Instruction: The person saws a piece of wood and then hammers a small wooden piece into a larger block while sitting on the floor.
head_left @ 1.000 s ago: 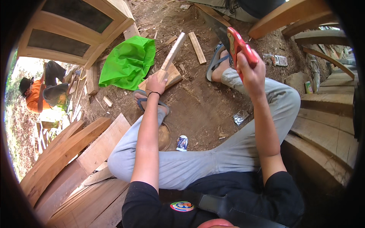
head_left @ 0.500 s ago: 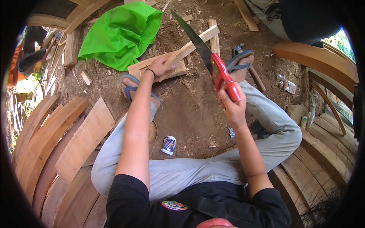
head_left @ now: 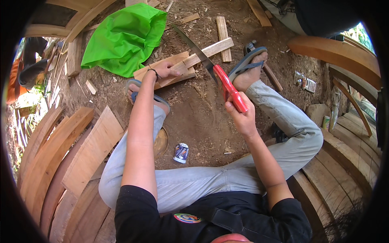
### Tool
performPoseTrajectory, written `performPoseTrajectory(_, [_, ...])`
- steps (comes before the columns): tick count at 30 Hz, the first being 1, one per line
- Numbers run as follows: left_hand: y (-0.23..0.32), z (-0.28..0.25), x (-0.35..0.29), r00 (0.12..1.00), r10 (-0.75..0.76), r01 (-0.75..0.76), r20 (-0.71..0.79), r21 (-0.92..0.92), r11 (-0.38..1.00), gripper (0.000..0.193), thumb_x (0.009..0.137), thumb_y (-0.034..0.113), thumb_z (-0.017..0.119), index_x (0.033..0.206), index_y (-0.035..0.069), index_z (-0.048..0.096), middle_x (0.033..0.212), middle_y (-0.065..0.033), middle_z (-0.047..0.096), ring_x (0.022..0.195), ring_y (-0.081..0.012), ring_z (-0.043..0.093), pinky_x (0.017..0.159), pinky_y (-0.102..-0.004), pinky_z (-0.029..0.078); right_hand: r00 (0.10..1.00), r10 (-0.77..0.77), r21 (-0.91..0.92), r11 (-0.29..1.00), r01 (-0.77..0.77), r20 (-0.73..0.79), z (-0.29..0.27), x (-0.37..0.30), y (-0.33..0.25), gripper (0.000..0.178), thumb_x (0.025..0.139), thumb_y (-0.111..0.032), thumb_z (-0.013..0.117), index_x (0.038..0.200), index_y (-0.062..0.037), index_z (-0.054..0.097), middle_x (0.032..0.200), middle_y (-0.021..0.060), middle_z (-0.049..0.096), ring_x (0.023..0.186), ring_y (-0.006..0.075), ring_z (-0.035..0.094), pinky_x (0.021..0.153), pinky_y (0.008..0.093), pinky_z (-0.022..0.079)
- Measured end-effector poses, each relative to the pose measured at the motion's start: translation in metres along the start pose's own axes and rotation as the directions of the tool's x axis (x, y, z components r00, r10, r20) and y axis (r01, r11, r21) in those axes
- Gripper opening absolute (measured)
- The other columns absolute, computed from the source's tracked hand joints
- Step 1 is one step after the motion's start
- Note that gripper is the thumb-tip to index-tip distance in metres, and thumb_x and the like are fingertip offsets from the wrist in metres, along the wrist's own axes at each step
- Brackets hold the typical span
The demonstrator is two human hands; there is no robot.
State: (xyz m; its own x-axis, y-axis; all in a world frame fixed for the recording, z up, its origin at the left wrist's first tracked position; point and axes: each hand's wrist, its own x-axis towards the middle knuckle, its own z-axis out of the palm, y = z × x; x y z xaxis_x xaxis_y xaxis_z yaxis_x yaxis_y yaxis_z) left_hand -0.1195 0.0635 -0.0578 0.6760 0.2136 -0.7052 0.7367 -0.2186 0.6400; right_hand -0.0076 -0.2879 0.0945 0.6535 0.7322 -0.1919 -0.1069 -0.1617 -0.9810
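My right hand (head_left: 243, 115) is wrapped round the red handle of a handsaw (head_left: 228, 87). The blade points up and to the left. In the picture it crosses a pale wooden strip (head_left: 219, 47); whether it touches the wood I cannot tell. My left hand (head_left: 164, 70) grips the near end of that strip, pressing it on a short wooden board (head_left: 178, 81) by my left foot. A dark line marks the strip just beyond my fingers. The strip's far end reaches over another short piece of wood (head_left: 223, 32) on the ground.
A green cloth (head_left: 125, 38) lies beyond my left hand. A hammer (head_left: 272, 78) rests beside my right sandal (head_left: 245, 64). Curved wooden pieces (head_left: 56, 146) stand at the left, with more at the right. A crumpled packet (head_left: 181, 153) lies between my legs. Another person (head_left: 312, 18) is at the far right.
The saw and my right hand have moved left and slightly nearer to me, and the blade looks turned more edge-on. My left hand stays on the strip. The whole view has shifted slightly.
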Motion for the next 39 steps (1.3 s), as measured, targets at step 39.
performPoseTrajectory(39, [0.069,0.060,-0.019,0.835,0.215,0.325,-0.506,0.769,0.550,0.024,0.086,0.012,0.052,0.094,0.006,0.074,0.103,-0.0203,0.069,0.096,-0.0373,0.067,0.084,-0.0450,0.055,0.985,-0.108,-0.119,0.989,0.093,-0.134,0.003,-0.065,-0.032,0.015,0.083,-0.010,0.068,0.089,-0.0027,0.056,0.070,0.0158,0.053,0.063,0.0330,0.055,0.059,0.0393,0.044])
